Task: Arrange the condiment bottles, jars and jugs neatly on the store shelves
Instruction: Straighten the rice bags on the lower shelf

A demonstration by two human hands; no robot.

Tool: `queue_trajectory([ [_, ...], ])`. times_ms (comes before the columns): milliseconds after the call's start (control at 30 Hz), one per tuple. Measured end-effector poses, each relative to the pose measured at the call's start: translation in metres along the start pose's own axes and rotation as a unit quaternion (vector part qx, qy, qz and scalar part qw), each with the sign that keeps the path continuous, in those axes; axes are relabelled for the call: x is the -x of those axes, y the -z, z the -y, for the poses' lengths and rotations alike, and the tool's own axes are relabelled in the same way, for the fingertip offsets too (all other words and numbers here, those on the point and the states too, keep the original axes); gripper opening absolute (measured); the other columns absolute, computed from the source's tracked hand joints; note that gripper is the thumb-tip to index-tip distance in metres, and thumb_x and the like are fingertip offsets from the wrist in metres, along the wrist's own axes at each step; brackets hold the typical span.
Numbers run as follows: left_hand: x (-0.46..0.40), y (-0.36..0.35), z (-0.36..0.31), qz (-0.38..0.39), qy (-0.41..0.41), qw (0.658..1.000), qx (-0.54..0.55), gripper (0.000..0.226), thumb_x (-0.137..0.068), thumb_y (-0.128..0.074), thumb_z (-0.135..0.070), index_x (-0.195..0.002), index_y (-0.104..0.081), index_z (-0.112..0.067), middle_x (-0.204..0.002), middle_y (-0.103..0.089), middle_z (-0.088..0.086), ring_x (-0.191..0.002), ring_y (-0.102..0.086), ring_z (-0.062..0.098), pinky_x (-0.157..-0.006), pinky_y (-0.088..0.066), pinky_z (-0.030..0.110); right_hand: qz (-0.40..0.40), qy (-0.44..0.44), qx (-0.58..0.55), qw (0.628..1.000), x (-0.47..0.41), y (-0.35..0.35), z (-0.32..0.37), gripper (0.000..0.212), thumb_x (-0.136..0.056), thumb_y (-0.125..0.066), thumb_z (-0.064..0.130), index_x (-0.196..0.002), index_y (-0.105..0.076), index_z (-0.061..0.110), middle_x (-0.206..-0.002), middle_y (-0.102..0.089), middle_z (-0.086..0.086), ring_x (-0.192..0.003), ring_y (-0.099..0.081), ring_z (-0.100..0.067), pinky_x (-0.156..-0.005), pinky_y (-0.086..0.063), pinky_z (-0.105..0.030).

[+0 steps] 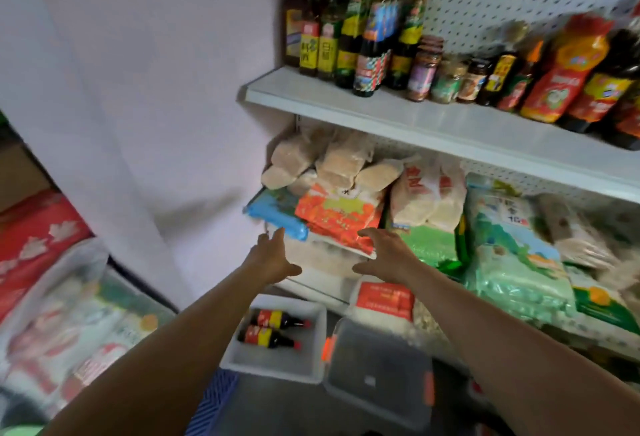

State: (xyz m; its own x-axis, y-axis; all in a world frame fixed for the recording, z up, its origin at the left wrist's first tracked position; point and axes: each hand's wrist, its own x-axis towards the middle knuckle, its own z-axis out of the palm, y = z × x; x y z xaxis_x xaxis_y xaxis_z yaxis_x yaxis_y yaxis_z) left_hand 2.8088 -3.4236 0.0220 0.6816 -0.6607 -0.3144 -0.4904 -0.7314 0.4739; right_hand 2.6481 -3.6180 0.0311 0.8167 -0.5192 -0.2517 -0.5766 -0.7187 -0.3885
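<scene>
While both arms reach forward over the floor, the left hand point(273, 259) and right hand point(384, 255) hang with fingers spread and hold nothing, palms turned toward each other in front of the stacked bags point(332, 217) on the lower shelf. Two dark sauce bottles point(273, 328) lie on their sides in a white bin point(242, 363) on the floor, near and just below the hands, beside a clear lidded box point(377, 366); they likely wait there to be shelved. On the upper shelf point(346, 106), far and to the right, tall bottles point(360, 30) stand upright in a tight group at the left end, then small jars point(436, 72), then bigger jugs point(568, 72), apparently sorted by size
</scene>
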Motion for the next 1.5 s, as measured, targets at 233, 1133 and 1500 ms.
queue_trajectory([
  [233,-0.042,-0.032,0.044,0.047,0.047,0.997,0.043,0.089,-0.082,-0.074,-0.037,-0.152,-0.025,-0.015,-0.149,-0.035,0.015,-0.135,-0.041,0.031,-0.106,-0.042,0.041,0.054,-0.016,-0.006,0.998,-0.057,-0.052,-0.003,0.083,-0.079,-0.080,0.044,-0.149,-0.041,0.021,-0.154,-0.040,-0.008,-0.139,-0.039,-0.026,-0.110,-0.035,-0.032],
  [1133,-0.357,-0.359,0.338,0.188,0.111,0.976,-0.009,0.060,-0.094,-0.062,-0.044,-0.145,-0.041,-0.021,-0.137,-0.051,0.011,-0.121,-0.052,0.030,-0.098,-0.046,0.043,0.226,-0.242,-0.158,0.931,-0.318,-0.513,-0.118,0.045,-0.101,-0.048,0.048,-0.129,-0.058,0.014,-0.126,-0.063,-0.011,-0.114,-0.059,-0.030,-0.096,-0.049,-0.043],
  [1500,-0.416,-0.519,0.444,0.179,0.033,0.978,-0.104,0.057,-0.093,-0.059,-0.049,-0.141,-0.048,-0.019,-0.143,-0.047,0.007,-0.134,-0.040,0.029,-0.107,-0.036,0.044,0.225,-0.324,-0.237,0.888,-0.329,-0.702,-0.175,0.036,-0.104,-0.037,0.050,-0.115,-0.059,0.024,-0.100,-0.060,0.002,-0.088,-0.053,-0.016,-0.077,-0.036,-0.029],
])
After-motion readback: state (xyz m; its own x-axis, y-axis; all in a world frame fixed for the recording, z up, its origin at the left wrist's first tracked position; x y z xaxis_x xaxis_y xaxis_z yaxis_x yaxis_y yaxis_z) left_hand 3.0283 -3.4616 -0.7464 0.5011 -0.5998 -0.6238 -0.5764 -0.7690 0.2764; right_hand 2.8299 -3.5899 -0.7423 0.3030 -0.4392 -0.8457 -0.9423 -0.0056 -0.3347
